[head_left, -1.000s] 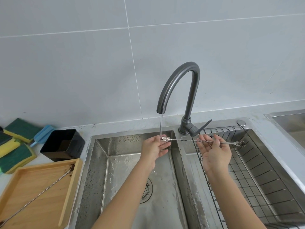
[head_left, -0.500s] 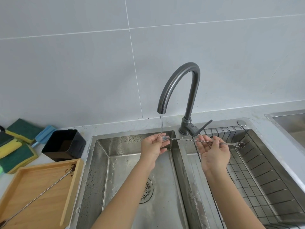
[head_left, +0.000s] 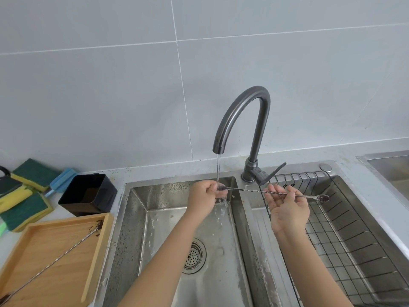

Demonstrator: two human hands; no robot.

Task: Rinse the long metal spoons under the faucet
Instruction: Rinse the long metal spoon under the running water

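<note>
A long twisted metal spoon (head_left: 254, 191) lies level across the sink divider. My left hand (head_left: 204, 197) pinches its left end under the thin water stream from the dark grey faucet (head_left: 243, 120). My right hand (head_left: 287, 207), palm up, holds the shaft with its fingertips; the dirty spoon bowl (head_left: 322, 198) sticks out to the right over the wire rack. A second long spoon (head_left: 53, 264) with dark residue lies diagonally in the wooden tray (head_left: 97, 258) at the lower left.
The left sink basin (head_left: 155, 218) has a round drain (head_left: 194, 255). A wire dish rack (head_left: 354, 235) fills the right basin. A black container (head_left: 88, 193) and several green and yellow sponges (head_left: 24, 204) sit on the counter at left.
Both hands and the spoon have stayed nearly in place. My left hand has closed tighter around the spoon's end under the stream, and water now splashes below it.
</note>
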